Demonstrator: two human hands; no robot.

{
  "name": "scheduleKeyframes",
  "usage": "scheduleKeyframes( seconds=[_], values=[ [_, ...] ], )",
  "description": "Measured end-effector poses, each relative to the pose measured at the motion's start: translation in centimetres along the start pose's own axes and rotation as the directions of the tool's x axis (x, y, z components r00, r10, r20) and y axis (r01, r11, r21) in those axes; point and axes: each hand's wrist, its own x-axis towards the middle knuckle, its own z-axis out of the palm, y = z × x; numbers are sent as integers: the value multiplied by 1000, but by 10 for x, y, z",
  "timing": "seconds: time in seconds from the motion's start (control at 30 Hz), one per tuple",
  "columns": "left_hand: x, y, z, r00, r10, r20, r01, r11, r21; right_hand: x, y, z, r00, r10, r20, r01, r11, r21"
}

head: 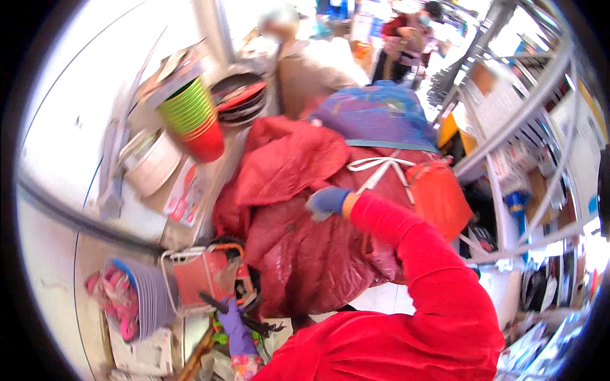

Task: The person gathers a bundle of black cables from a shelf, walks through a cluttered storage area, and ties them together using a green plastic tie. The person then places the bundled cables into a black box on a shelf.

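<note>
My right hand [329,202], in a blue-grey work glove, rests against a large dark-red sheet-plastic sack or cover [305,238]. Motion blur hides whether its fingers grip the folds. A bright red bag [441,197] lies to the right, with a white cord [381,166] tied in a bow beside it. Beyond these is a blue-purple cloth cover [376,114]. My left hand is not in view. At lower left, a purple rubber glove [233,324] with a floral cuff is among black straps.
Stacked green and red pots [195,114] and a pale basket [152,162] stand on the left ledge. Below are a folding stool [205,278] and nested grey buckets [152,300]. A metal rack [495,195] of goods borders the right. Another person [405,43] stands farther back.
</note>
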Motion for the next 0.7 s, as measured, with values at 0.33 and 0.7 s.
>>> scheduleKeyframes(
  seconds=[0.33, 0.7],
  values=[
    [-212, 143, 160, 876, 194, 441, -213, 977, -6, -133, -175, 90, 743, 56, -666, 510, 596, 620],
    [-277, 144, 251, 513, 24, 858, 377, 892, -250, -261, -222, 123, 728, 444, -522, 397, 347, 850]
  ],
)
